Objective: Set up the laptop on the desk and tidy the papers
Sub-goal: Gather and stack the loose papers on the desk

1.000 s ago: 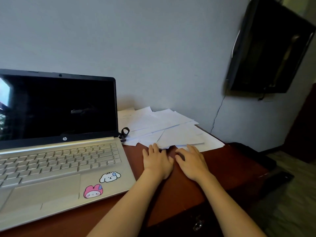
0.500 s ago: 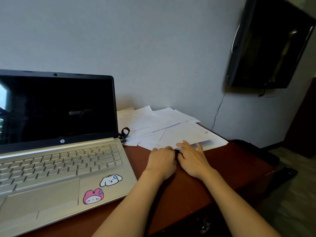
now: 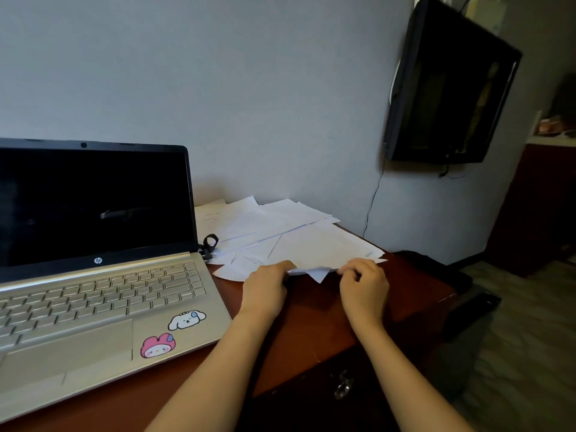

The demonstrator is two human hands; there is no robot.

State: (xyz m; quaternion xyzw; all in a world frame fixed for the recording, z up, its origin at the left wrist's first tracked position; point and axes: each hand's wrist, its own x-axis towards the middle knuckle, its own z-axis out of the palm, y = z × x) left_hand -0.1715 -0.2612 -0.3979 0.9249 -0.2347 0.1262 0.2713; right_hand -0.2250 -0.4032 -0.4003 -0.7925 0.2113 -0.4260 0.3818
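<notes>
L hand & R hand pinch papers at near edge; laptop just left, desk edge close right.

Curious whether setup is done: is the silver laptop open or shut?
Open. The silver laptop has its lid raised, keyboard exposed; the screen is black, showing only reflections.

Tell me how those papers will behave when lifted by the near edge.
The papers are thin sheets; pinched at one edge by the left hand and right hand, they will probably droop. Fanned at odd angles, some will likely slide out.
</notes>
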